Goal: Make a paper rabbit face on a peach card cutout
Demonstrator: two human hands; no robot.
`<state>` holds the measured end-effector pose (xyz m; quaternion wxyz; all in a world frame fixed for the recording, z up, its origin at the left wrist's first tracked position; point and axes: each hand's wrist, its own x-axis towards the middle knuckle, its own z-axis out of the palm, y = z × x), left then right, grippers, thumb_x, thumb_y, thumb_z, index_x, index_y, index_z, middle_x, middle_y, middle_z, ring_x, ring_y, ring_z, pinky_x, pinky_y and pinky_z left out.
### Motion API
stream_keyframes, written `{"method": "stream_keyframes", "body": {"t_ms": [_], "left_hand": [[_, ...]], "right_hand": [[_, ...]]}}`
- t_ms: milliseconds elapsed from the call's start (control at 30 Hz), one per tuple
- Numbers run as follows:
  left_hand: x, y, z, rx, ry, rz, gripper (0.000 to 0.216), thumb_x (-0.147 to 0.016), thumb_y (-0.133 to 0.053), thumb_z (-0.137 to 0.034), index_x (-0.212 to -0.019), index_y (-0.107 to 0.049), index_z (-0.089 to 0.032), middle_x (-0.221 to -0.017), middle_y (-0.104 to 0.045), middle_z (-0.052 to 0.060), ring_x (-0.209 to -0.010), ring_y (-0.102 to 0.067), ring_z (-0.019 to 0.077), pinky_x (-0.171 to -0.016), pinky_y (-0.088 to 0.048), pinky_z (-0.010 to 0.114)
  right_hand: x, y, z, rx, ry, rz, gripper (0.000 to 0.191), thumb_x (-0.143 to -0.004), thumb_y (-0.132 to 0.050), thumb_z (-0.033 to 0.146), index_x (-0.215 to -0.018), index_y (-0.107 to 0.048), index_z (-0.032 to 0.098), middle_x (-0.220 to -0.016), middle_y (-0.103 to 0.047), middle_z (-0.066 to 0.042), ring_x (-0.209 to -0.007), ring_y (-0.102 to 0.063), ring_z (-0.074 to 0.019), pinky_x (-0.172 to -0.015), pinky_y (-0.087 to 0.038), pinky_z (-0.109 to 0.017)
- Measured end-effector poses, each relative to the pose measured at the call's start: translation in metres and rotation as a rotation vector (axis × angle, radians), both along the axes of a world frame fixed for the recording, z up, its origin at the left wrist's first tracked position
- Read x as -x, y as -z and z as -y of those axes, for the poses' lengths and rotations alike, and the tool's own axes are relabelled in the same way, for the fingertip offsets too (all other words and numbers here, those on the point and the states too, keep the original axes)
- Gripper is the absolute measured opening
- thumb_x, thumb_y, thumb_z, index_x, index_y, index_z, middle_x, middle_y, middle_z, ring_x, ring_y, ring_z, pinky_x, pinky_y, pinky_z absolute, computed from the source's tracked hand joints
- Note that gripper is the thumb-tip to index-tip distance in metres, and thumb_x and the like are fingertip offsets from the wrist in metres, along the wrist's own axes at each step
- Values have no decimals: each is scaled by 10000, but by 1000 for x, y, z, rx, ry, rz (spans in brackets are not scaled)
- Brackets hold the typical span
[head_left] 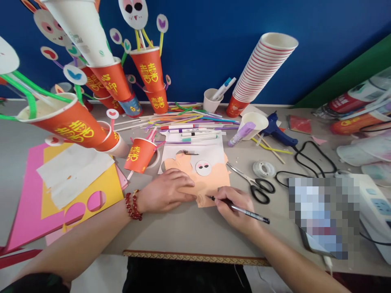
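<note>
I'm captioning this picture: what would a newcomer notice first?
Probably the red cups with paper faces crowding the left, and the tall stack of cups at the back right. Then, front and centre, the right hand holding a pen at peach paper, the left hand flat on it.

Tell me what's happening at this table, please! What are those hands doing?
A person is working on peach-coloured paper. The left hand lies flat across it, and the right hand grips a black pen, its tip by a small oval outline on the sheet. A white paper circle with two dark eyes lies on the same paper. Scissors lie just to the right, and red cups with decorations stand at the back left.
</note>
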<state>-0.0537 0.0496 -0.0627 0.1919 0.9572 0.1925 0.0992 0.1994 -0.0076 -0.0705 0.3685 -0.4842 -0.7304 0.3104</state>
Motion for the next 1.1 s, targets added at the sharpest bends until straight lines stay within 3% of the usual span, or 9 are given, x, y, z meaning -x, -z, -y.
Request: {"method": "stream_keyframes", "body": {"t_ms": [933, 1100], "left_hand": [[1, 2, 0, -17, 2, 23, 351, -867, -533, -172, -1179, -625, -305, -1228, -596, 64, -1149, -507, 250, -1013, -380, 450], [1, 2, 0, -14, -3, 22, 357, -852, -550, -163, -1172, -627, -303, -1222, -598, 62, -1152, -509, 251, -1017, -380, 449]], "right_hand": [[0, 1, 0, -26, -1, 43, 154, -773, -496, 130, -650, -480, 221, -538, -526, 30, -482, -461, -123, -480, -367, -230], [0, 1, 0, -4, -7, 28, 148, -775, -502, 128, -658, -494, 219, -561, -571, 18, -493, -497, -127, -486, -379, -233]]}}
